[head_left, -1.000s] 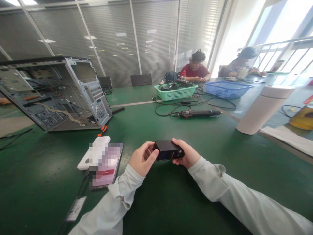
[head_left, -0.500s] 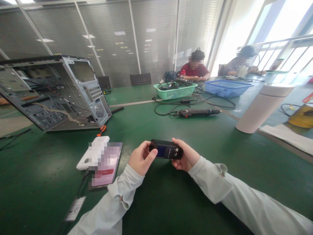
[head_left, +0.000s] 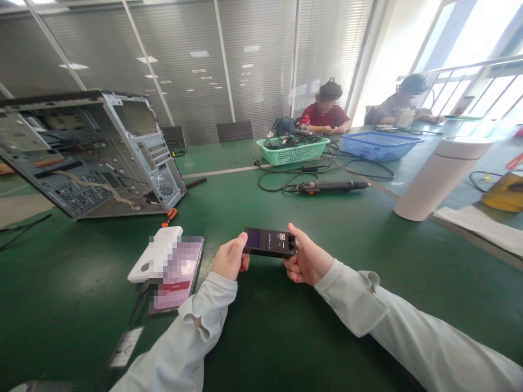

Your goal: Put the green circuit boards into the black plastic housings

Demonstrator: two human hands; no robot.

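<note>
A small black handheld device with a dark little screen and pale markings is held over the table, its face turned up toward me. My left hand pinches its left end, thumb on top near the screen and fingers curled beneath. Around the right end closes my right hand, with the thumb at the far edge and the fingers folded below. To the left of my left hand lie a phone with a lit pinkish screen and a white, partly blurred device overlapping it.
An open computer case stands at the left, an orange-handled tool beside it. Farther back are a corded electric screwdriver, a green basket of cables and a blue basket. A white tumbler stands right. Two people sit beyond.
The black device has shifted slightly left and turned, showing more of its face and right end. My left thumb has drawn back from the screen toward the left edge.
</note>
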